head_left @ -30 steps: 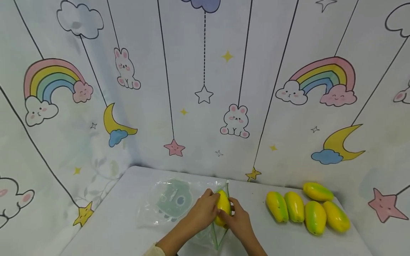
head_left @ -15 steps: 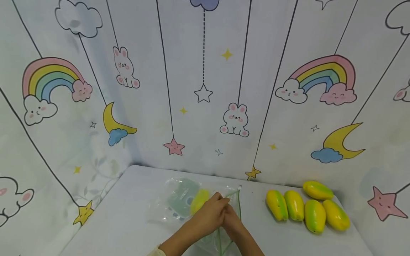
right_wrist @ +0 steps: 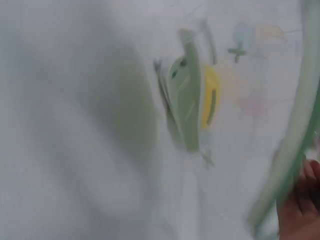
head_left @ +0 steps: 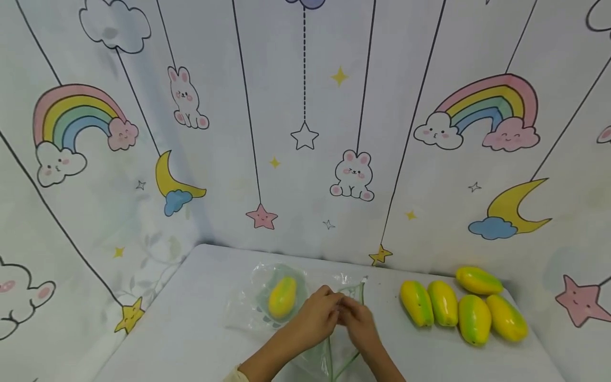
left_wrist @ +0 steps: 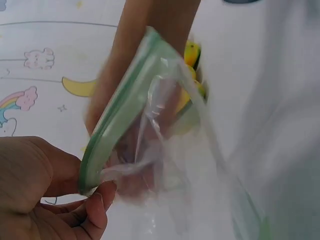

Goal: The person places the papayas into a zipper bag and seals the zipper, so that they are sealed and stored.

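right wrist view: heavily blurred, right hand (right_wrist: 300,210) cut off at lower right | left wrist view: left hand (left_wrist: 37,192) cropped at lower left | head view: bag (head_left: 334,355) cut at bottom

Five yellow-green papayas (head_left: 465,310) lie clustered on the white table (head_left: 191,329)'s right side; cartoon-printed backdrop (head_left: 305,132) rises behind.

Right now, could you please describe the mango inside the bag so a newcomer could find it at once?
On the white table, a clear zip bag lies left of both hands. The mango sits inside it, alone, unlike the five loose ones grouped at the right.
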{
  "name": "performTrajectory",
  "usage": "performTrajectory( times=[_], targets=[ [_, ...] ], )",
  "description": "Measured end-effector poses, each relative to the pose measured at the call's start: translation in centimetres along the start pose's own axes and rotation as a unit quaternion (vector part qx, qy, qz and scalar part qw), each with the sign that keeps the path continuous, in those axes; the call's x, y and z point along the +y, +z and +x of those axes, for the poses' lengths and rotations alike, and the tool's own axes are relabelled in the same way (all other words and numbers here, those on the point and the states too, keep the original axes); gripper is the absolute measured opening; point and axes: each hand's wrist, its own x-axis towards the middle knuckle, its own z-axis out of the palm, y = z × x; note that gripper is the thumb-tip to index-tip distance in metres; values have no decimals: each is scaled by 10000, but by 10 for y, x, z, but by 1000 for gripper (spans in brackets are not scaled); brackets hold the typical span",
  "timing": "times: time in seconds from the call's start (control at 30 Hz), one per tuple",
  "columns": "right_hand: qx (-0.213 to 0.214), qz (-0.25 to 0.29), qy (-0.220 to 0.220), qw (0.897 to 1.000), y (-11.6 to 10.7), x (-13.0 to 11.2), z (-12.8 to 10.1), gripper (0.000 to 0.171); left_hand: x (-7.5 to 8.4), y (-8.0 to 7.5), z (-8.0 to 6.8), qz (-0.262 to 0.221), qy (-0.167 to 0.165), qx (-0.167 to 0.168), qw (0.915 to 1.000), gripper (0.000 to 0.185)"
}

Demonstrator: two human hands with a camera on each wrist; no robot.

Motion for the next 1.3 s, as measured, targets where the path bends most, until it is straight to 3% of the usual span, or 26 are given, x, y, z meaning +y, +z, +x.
performTrajectory(
  times=[0.07, 0.13, 0.17, 0.27, 0.3, 0.43, 0.6, 0.87, 1.03, 1.17, 1.3],
  targets=[
    [1242, -461, -651, 9890, -15, -8, -4, 20, -3, 0, 1, 22, -54, 58, 10000, 32],
    [2244, -1383, -1142, 9578, -34, -11, -3, 18, -6, -1, 0, 25, -127, 48, 9999, 33],
    [2537, -1903, -1211, 9406, -45, -11, -1, 17, -8, -1, 0, -9, -162, 39, 9999, 34],
    [2735, -3265, -1374, 8942, -75, -3, 11, 29, -11, -2, -2, -132, -250, 19, 9996, 35],
    [2637, -3568, -1368, 8857, -84, 2, 14, 36, -12, -2, -3, -167, -279, 19, 9995, 35],
    [2272, -4260, -1032, 8696, -110, 20, 21, 56, -15, -1, -4, -226, -326, 19, 9992, 35],
    [1950, -4755, -580, 8558, -126, 30, 18, 64, -18, -1, -4, -255, -342, -7, 9991, 35],
    [1511, -5148, 95, 8438, -133, 31, 13, 82, -17, 1, -7, -335, -401, -36, 9986, 34],
    [1377, -5422, 223, 8286, -138, 28, 16, 73, -17, 3, -7, -448, -386, -54, 9982, 34],
    [1075, -5359, 414, 8364, -141, 24, 21, 62, -17, 4, -6, -431, -422, -64, 9982, 35],
    [862, -5094, 756, 8529, -142, 18, 20, 72, -15, 4, -7, -486, -484, -133, 9976, 35]
  ],
)
